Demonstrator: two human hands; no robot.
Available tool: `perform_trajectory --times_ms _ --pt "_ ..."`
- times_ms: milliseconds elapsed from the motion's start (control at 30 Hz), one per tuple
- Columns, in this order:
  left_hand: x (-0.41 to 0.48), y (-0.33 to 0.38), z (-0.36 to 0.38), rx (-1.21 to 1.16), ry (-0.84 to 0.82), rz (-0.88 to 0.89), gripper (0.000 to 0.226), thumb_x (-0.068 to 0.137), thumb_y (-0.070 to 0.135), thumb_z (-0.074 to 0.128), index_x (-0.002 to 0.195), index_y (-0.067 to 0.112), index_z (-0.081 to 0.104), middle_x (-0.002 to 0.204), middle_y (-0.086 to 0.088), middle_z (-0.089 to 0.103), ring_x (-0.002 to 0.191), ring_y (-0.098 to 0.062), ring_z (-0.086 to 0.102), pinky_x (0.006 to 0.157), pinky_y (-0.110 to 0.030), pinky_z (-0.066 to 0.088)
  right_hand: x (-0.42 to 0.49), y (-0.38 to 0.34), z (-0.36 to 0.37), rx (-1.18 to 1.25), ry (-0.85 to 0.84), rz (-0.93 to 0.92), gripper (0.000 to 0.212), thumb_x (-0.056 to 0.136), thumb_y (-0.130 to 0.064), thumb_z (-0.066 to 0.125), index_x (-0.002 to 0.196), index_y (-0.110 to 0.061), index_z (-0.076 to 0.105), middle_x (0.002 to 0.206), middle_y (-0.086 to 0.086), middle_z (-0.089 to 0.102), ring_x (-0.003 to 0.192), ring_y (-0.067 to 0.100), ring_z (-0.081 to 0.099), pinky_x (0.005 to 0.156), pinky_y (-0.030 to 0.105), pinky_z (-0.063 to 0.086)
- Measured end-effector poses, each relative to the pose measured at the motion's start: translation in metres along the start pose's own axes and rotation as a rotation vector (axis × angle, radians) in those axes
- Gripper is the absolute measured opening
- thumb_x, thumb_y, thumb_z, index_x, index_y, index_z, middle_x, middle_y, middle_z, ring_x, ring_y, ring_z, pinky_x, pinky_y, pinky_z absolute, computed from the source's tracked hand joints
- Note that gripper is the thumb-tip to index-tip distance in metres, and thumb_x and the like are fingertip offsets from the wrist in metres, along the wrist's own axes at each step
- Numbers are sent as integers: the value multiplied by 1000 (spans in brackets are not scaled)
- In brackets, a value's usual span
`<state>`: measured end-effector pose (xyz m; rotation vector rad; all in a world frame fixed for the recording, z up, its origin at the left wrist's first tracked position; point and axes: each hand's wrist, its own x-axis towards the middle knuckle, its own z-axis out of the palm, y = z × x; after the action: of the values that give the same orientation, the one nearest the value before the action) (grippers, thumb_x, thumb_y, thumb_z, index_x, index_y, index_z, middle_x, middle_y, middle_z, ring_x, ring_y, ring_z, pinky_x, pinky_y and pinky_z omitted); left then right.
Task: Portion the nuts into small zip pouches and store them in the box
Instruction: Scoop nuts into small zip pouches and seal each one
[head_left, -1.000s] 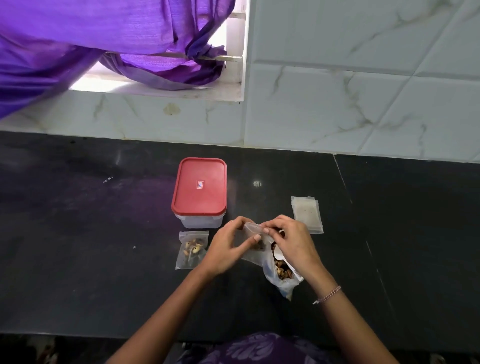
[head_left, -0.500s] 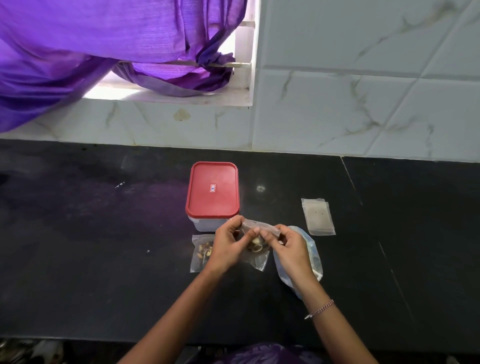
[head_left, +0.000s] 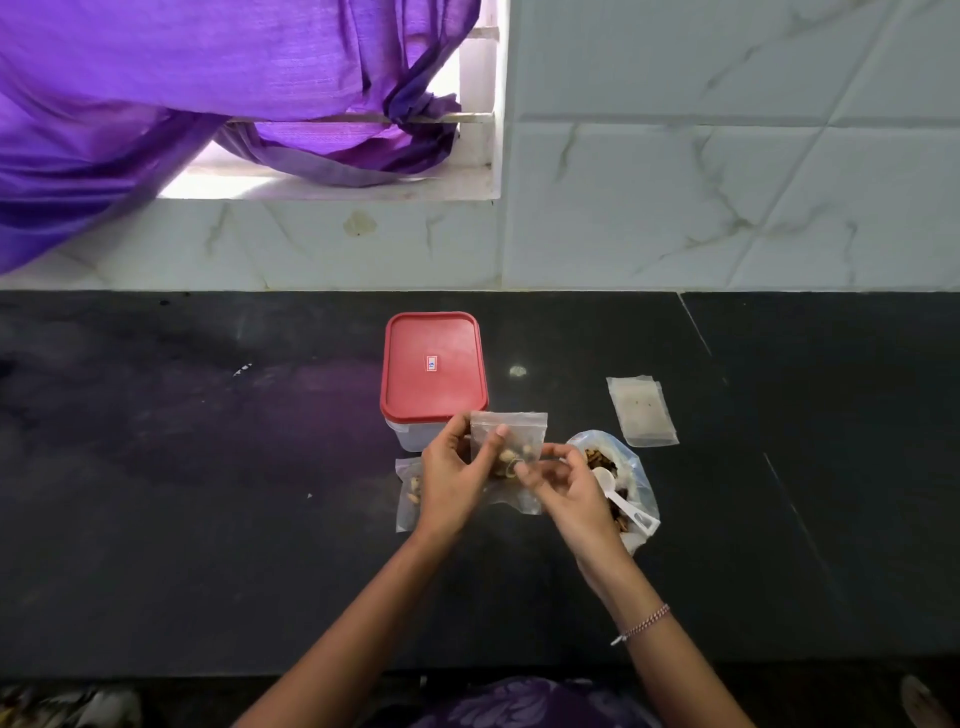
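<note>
My left hand (head_left: 449, 480) holds a small clear zip pouch (head_left: 511, 430) upright by its left side, thumb across the front; several nuts sit in its lower part. My right hand (head_left: 569, 491) pinches the pouch's lower right edge with curled fingers. Directly behind the pouch stands the box (head_left: 434, 366), its red lid on. A second pouch with nuts (head_left: 407, 496) lies flat on the counter, half hidden under my left hand. To the right lies the big open bag of nuts (head_left: 636, 470) with a white scoop (head_left: 621, 499) in it.
A stack of empty zip pouches (head_left: 642, 411) lies at the right on the black counter (head_left: 208, 493). A tiled wall (head_left: 727, 208) runs along the back. A purple curtain (head_left: 182, 93) hangs over the window at the upper left.
Both hands gripped the pouch along its top edge before. Now it stands upright in my left hand, and my right hand has dropped to its lower right side, uncovering the nut bag and scoop.
</note>
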<state>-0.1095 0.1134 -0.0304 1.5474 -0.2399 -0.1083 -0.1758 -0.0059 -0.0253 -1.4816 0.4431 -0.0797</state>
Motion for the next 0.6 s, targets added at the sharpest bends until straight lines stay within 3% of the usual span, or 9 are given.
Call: perform_trajectory --times_ms 133,267,367,500,600 --pt "-4 6 2 -136 -56 -41 20 84 24 66 93 5 66 80 -6 69 75 -15 66 67 -27 54 -4 8 -4 35 9 -1 27 81 -19 71 103 -10 59 99 11 70 94 18 68 80 26 54" --pt "-4 7 7 -170 -4 -85 12 90 17 62 88 9 70 78 -4 69 74 -11 64 65 -28 53 -4 10 -10 162 63 14 37 71 -32 71 103 -17 61 96 4 70 98 23 66 81 33 52" --pt "-1 5 10 -138 50 -72 9 90 16 64 86 17 73 79 0 73 77 -13 68 70 -32 55 -6 11 -5 294 80 65 48 66 -32 73 110 -24 54 100 3 71 96 21 68 84 41 53" --pt "-2 3 15 -95 75 -28 9 88 18 67 86 23 73 83 0 75 84 -17 71 76 -34 58 -8 17 10 335 37 109 72 62 -12 81 125 -18 45 111 8 68 100 24 68 73 34 57" --pt "-3 4 17 -87 105 -19 10 88 18 67 85 24 73 82 1 75 83 -16 71 76 -33 58 -8 25 13 177 92 22 69 67 -3 81 125 -17 48 107 9 70 95 22 69 68 28 56"
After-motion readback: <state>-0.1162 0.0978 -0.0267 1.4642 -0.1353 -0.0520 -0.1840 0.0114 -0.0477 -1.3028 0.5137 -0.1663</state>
